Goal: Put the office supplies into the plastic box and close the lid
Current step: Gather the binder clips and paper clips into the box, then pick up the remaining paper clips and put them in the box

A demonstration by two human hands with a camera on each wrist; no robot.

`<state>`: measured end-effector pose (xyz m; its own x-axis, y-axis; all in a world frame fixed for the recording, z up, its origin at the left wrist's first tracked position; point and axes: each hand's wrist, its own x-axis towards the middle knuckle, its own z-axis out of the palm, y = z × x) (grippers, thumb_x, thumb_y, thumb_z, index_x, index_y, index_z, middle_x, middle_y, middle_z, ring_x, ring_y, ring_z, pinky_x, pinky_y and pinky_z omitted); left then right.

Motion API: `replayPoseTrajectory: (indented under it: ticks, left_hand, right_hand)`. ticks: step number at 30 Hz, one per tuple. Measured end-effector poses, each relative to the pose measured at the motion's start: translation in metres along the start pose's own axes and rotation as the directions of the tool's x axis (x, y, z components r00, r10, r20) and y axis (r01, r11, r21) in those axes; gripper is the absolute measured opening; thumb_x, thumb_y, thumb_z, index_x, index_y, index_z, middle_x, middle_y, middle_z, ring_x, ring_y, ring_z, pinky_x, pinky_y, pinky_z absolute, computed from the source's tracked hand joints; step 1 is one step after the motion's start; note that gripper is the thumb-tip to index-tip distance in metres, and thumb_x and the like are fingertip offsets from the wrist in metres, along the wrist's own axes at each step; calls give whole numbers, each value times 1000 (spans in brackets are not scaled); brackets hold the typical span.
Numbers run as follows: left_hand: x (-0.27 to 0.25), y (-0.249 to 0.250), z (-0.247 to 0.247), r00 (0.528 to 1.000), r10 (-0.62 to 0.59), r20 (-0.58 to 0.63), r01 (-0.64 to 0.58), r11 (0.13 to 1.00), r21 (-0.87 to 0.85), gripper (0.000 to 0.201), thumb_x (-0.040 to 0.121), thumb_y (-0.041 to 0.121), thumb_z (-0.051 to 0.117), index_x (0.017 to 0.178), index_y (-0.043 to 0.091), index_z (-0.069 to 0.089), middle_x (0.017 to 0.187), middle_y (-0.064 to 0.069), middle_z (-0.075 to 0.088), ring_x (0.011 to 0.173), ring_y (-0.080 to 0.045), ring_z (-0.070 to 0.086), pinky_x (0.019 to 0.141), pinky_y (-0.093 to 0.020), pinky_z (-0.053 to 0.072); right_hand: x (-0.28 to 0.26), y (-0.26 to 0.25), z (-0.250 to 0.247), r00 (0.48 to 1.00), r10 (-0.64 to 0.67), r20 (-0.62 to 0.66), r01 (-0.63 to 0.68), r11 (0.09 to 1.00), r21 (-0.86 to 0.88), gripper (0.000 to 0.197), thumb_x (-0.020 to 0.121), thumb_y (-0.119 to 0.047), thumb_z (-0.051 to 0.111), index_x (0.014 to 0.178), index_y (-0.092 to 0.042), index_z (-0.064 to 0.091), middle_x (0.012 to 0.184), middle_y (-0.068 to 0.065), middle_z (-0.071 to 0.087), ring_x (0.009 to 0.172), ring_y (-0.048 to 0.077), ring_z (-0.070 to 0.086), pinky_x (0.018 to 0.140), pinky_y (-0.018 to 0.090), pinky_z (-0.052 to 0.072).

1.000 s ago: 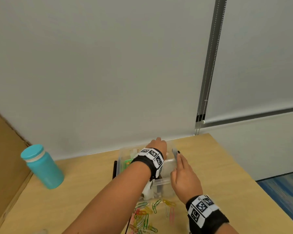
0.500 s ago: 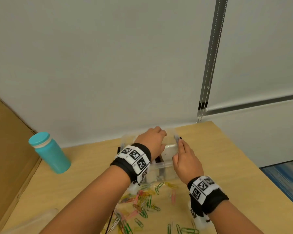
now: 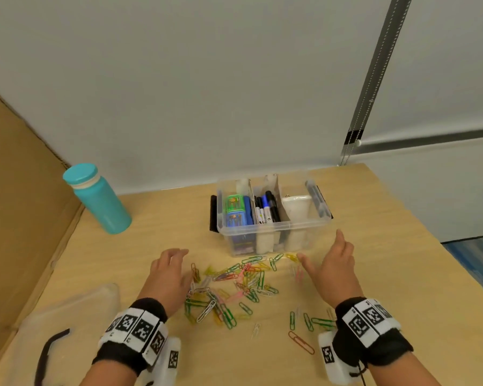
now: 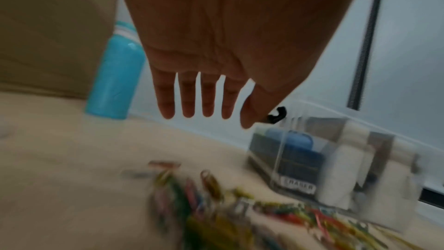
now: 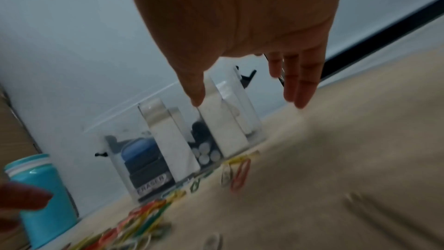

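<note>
A clear plastic box stands open on the wooden table, with dividers, markers, a blue eraser and green and blue packs inside. Several coloured paper clips lie scattered in front of it. My left hand hovers open at the left edge of the clip pile, fingers spread, holding nothing. My right hand hovers open at the pile's right side, just in front of the box. The clear lid lies at the near left.
A teal bottle stands at the back left. A cardboard panel borders the table's left side. The table's right edge drops to a blue floor. A wall runs behind the box.
Both hands have pulled back from the box top toward me and now hover open beside the paper clips. The head view has tilted down, showing more of the table.
</note>
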<state>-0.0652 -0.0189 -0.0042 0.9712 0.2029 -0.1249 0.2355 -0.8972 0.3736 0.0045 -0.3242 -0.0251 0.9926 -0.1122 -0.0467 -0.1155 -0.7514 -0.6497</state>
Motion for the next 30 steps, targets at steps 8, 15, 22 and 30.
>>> replayPoseTrajectory:
  ticks: [8, 15, 22, 30]
  left_hand:
    - [-24, -15, 28, 963, -17, 267, -21, 990, 138, 71, 89, 25, 54, 149, 23, 16, 148, -1, 22, 134, -24, 25, 112, -31, 30]
    - [-20, 12, 45, 960, 130, 247, -158, 982, 98, 64, 89, 10, 53, 147, 24, 27, 139, 2, 29, 125, -20, 32, 108, -27, 35]
    - [-6, 2, 29, 978, 131, 161, -116, 988, -97, 54, 88, 26, 61, 138, 28, 41, 132, 5, 39, 119, -13, 44, 106, -24, 37]
    - [13, -26, 22, 976, -186, 109, 178, 981, 80, 59, 88, 3, 41, 144, 17, 31, 142, -5, 30, 129, -25, 31, 107, -31, 36]
  right_hand:
    - [-33, 10, -19, 814, 250, 525, 43, 875, -483, 102, 61, -64, 76, 137, -17, 27, 131, 3, 48, 112, 22, 56, 92, 35, 49]
    - [-61, -22, 7, 707, 218, 673, 188, 859, -475, 99, 67, -32, 85, 141, -17, 21, 130, 8, 52, 114, 26, 55, 91, 33, 48]
    - [-43, -34, 23, 862, -28, 506, 165, 960, -228, 27, 85, -21, 66, 101, -23, 45, 93, -4, 50, 80, 16, 52, 73, 27, 51]
    - [-5, -22, 27, 909, -36, 416, 224, 883, -413, 60, 96, -23, 42, 149, -10, 17, 153, 8, 20, 138, 29, 26, 112, 38, 32]
